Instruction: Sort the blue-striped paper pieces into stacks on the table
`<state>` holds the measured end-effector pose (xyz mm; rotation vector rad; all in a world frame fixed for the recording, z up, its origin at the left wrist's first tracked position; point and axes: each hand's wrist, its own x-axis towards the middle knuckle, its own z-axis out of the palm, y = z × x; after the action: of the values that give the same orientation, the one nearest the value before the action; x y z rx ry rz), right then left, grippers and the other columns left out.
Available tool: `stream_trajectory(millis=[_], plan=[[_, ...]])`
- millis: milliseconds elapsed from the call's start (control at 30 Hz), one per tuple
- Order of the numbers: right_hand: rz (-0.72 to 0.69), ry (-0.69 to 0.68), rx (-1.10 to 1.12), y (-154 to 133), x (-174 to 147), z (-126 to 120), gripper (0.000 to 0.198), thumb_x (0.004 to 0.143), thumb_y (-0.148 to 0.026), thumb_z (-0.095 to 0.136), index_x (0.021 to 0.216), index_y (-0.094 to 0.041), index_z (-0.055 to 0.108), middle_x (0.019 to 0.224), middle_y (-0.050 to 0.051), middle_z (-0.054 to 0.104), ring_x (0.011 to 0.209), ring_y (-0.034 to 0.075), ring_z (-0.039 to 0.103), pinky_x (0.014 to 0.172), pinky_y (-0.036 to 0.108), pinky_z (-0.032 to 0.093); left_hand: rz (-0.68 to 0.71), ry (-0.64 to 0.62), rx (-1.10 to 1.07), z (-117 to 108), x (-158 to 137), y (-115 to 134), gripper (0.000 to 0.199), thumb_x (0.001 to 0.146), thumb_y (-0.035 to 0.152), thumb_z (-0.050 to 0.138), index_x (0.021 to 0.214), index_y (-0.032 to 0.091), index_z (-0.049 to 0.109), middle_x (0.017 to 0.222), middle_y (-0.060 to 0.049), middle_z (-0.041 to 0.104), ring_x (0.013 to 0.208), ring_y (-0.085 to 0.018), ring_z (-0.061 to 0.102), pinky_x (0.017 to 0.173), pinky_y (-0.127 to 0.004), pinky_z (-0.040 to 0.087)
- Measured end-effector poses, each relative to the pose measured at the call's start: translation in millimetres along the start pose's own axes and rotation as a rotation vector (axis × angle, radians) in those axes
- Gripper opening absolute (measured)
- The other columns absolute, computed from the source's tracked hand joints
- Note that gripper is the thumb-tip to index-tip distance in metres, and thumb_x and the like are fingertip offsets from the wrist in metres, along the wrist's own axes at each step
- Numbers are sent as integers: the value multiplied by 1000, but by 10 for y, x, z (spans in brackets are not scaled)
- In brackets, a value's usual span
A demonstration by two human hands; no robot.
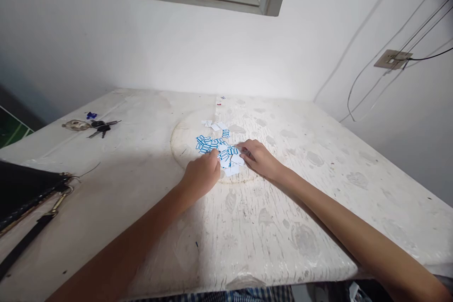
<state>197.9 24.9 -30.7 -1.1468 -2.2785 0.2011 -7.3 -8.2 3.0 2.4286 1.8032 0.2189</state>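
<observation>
A loose pile of small paper pieces (211, 145), white with blue markings, lies near the middle of the table. My left hand (203, 170) is at the near left side of the pile, its fingers curled in; what they hold, if anything, is hidden. Reaching in from the right, my right hand (259, 156) has bent fingers at the pile's right edge, close to a plain white paper piece (237, 159). Whether it grips that piece or only touches it, I cannot tell. Several blank white pieces (214, 126) lie just behind the pile.
Keys (102, 127) and a small blue scrap (91, 115) lie on the left of the covered table (141, 160). A black bag with a strap (28, 198) is at the left edge. Behind stands a white wall with a window; a socket with cables (393, 59) is on the right.
</observation>
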Motion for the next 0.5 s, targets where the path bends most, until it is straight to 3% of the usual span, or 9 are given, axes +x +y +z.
stream_trajectory(millis=[133,300,400,500], plan=[[-40,5,46,59,19,-3,34,83,-17,45,115,-18,53,111,11,57,103,24,50,89,41,38,-1,-3,0,-8,-4,1,31,90,27,25,109,17,47,91,-9,63,81,-22,61,61,-29,38],[-21,-10,58,61,36,-10,39,76,-10,46,113,-17,56,92,8,58,88,21,52,82,39,39,-15,-9,-2,-18,3,0,32,90,27,25,111,17,47,91,-9,63,81,-21,61,61,-28,38],[32,2,99,31,19,2,44,71,-7,47,112,-19,57,87,6,53,84,20,49,78,37,39,-19,-12,-6,-11,8,-4,31,90,27,25,109,18,47,91,-8,63,80,-21,61,60,-28,37],[160,11,336,21,-1,20,41,71,-11,46,110,-21,55,83,2,48,72,15,46,66,30,41,-14,-9,-14,-7,7,-8,30,89,27,25,108,18,47,90,-8,63,79,-21,60,59,-28,35]])
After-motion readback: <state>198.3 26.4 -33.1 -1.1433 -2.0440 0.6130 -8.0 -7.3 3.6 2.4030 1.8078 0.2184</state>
